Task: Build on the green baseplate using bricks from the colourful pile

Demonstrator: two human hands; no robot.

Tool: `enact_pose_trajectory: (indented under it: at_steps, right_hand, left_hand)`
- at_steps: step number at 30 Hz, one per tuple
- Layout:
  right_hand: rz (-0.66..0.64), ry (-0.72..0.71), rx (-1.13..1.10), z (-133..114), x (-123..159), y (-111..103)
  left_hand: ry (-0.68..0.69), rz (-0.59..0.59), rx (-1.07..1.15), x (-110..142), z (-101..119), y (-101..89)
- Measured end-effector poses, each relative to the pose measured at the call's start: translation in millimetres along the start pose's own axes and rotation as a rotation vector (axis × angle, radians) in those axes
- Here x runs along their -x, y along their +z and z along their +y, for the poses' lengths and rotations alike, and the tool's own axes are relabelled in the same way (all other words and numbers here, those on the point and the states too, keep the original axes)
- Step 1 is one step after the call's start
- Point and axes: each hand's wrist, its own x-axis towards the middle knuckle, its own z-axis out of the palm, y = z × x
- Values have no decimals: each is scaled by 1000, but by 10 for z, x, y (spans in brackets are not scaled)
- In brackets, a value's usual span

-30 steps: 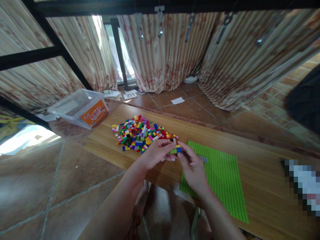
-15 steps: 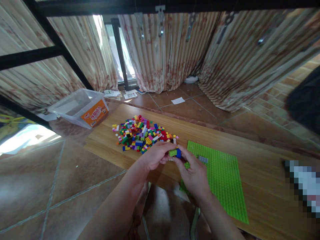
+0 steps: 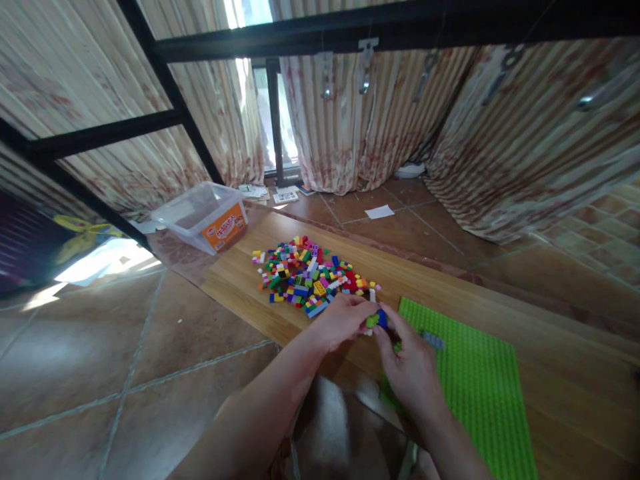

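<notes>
My left hand [image 3: 346,321] is closed on a lime green toy brick [image 3: 372,321], its fingers partly hiding it. Against that brick sits a blue brick [image 3: 382,319], pinched by my right hand [image 3: 407,353]. The two bricks touch; whether they are fully joined I cannot tell. Both hands are held together over the near edge of the bench, between the brick pile and the green baseplate [image 3: 475,367]. On the baseplate, just beyond my right hand, lies a grey brick [image 3: 433,339].
A heap of small coloured bricks [image 3: 305,273] spreads over the wooden bench [image 3: 240,267]. At its far left end stands a clear plastic box [image 3: 200,213] with an orange label. A black metal frame [image 3: 280,37] crosses above, before striped curtains [image 3: 345,133]. Papers lie on the tiled floor.
The view has swung left, so everything appears further right and slightly lower. Both hands stay together on the green and blue bricks, and less of the green brick shows.
</notes>
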Motion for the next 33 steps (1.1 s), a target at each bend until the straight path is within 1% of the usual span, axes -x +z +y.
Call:
enact_pose_trajectory:
  at_steps: [4, 6, 8, 11, 13, 16, 18, 21, 28, 31, 33]
  right_hand:
    - [-26, 112, 64, 26, -31, 70]
    - [-54, 145, 81, 41, -49, 92]
    - [-74, 160, 95, 48, -63, 103]
    - [-68, 179, 109, 41, -68, 100]
    - [-49, 169, 90, 32, -59, 86]
    - [-23, 137, 7, 25, -40, 57]
    - [-1, 122, -52, 23, -33, 43]
    - [33, 115, -105, 20, -36, 33]
    - [63, 161, -222, 76, -35, 12]
    - [65, 162, -227, 112, -29, 3]
    - [52, 147, -192, 124, -33, 7]
  left_hand:
    - [124, 223, -139, -84, -51, -35]
    - [156, 293, -169, -129, -76, -65]
    - [155, 322, -193, -169, -112, -84]
    - [156, 301, -256, -213, -173, -79]
    - [183, 280, -319, -220, -194, -64]
    - [226, 247, -412, -179, -176, -46]
    - [240, 199, -440, -130, -145, -38]
    - [266, 137, -413, -74, -115, -21]
    - [281, 28, -193, -90, -144, 34]
    - [316, -2, -207, -64, -105, -12]
    - [372, 37, -312, -27, -52, -93]
